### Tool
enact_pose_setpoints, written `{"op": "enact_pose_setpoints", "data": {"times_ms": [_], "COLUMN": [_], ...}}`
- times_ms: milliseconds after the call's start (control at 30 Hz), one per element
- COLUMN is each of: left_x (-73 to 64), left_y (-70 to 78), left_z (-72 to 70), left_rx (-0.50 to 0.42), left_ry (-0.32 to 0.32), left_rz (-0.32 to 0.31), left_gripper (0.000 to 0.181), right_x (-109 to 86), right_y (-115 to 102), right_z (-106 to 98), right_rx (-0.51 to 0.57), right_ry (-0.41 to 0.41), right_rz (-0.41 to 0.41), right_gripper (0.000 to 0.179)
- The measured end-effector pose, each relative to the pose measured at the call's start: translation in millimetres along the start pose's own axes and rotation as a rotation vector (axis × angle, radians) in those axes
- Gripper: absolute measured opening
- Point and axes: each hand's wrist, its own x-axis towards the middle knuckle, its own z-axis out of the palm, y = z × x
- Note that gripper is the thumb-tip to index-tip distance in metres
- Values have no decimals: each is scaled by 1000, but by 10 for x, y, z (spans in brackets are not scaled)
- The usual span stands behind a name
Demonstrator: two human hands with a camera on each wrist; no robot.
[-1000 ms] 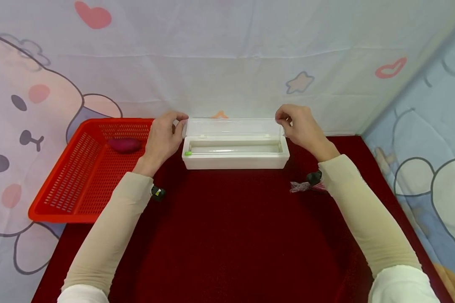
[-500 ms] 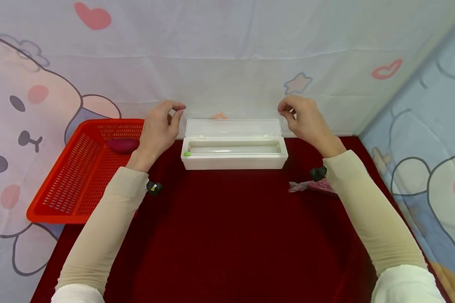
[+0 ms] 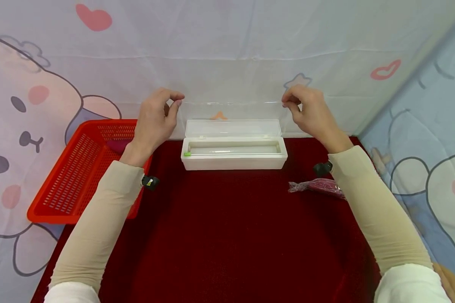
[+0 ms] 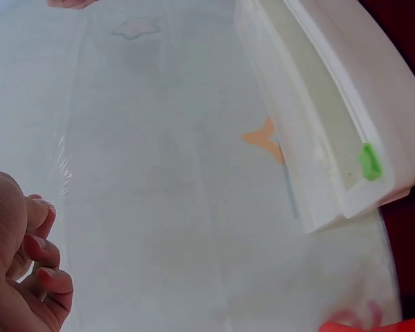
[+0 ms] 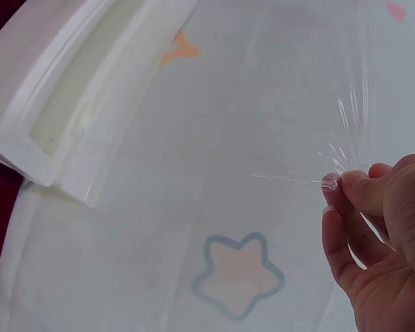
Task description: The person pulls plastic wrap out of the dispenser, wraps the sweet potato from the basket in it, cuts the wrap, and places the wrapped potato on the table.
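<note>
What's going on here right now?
A person's left hand and right hand each pinch one end of a clear film's edge, held up above a white box whose lid stands open. A red basket with a purple item inside sits on the left; a plastic-wrapped reddish bundle lies on the dark red tabletop to the right.

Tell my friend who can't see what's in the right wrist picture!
A right hand pinches clear film that fans out in shiny creases. A long white box sits open at upper left; the pale cloth behind has a star print.
</note>
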Motion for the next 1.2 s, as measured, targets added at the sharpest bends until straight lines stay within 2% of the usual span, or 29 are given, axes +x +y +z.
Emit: {"op": "enact_pose_setpoints", "data": {"times_ms": [267,433,900,1200], "left_x": [92,104,-59,-82], "left_y": [62,102,277,358], "left_z": [-82,-136,-324,-406], "left_rx": [14,9,-43,-56], "left_ry": [8,15,37,59], "left_rz": [24,38,124,173], "left_gripper": [19,19,17,15], "right_x": [61,80,-86,-131], "right_y": [-4,-50,-257,-350], "right_z": [-88,-145,-326,-414], "right_rx": [8,36,18,3], "right_ry": [42,60,70,83], "right_rz": [-59,-92,-158,-192], "right_gripper": [7,7,5,7]}}
